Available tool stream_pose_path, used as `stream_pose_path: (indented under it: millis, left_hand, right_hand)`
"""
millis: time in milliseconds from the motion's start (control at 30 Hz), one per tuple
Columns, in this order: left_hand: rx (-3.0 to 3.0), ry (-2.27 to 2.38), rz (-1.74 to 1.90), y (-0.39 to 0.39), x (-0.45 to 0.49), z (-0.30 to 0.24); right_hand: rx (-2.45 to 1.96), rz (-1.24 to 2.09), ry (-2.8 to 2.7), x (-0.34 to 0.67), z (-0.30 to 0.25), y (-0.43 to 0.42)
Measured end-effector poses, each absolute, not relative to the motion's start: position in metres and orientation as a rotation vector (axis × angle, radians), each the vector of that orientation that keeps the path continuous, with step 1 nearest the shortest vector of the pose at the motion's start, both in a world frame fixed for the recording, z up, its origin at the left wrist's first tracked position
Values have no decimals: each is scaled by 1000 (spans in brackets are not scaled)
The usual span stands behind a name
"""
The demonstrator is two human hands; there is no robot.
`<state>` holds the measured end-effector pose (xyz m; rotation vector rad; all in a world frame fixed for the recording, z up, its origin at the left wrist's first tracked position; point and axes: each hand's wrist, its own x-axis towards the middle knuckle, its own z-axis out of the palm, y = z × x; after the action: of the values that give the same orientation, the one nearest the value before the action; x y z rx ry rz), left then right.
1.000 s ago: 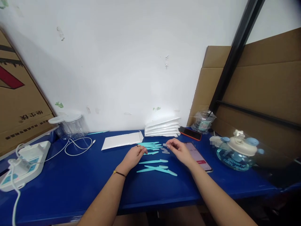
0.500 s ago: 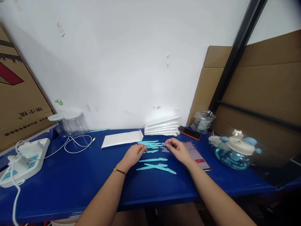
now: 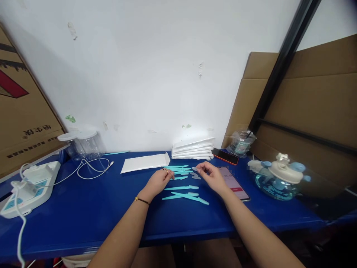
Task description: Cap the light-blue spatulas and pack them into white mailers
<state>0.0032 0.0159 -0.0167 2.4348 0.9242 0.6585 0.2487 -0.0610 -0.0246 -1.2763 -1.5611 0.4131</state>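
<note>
My left hand (image 3: pixel 160 180) is closed, thumb and fingers pinched at the handle of a teal eyebrow razor (image 3: pixel 181 173) pointing right; the exact grip is partly hidden. Between the thumb and forefinger of my right hand (image 3: pixel 210 176) is a small clear blade cap (image 3: pixel 194 169). Further clear caps (image 3: pixel 196 176) lie on the table just left of that hand. Several teal razors lie in a group behind my left fingertips. Nearer to me, a single razor (image 3: pixel 181 188) lies across the table, and a pair of crossed razors (image 3: pixel 192 197) is in front of it.
On the blue table (image 3: pixel 92 212) are a white envelope (image 3: pixel 145 163), a stack of white packets (image 3: pixel 192 149), a lit phone (image 3: pixel 234 184) and a red-edged phone (image 3: pixel 225 156). A power strip (image 3: pixel 33 190) and clear jars (image 3: pixel 89 146) stand left; a water bottle (image 3: pixel 279 180) stands right.
Both hands stay almost in place, still pinched. The view has shifted slightly; the objects on the table look unchanged.
</note>
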Motion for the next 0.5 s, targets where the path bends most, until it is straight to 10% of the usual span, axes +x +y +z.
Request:
stream_pose_path:
  millis: [500]
  left_hand:
    - [2573,863,519,9,6,-17]
  right_hand:
    - [-1303,670,-1752,242,-25,-66]
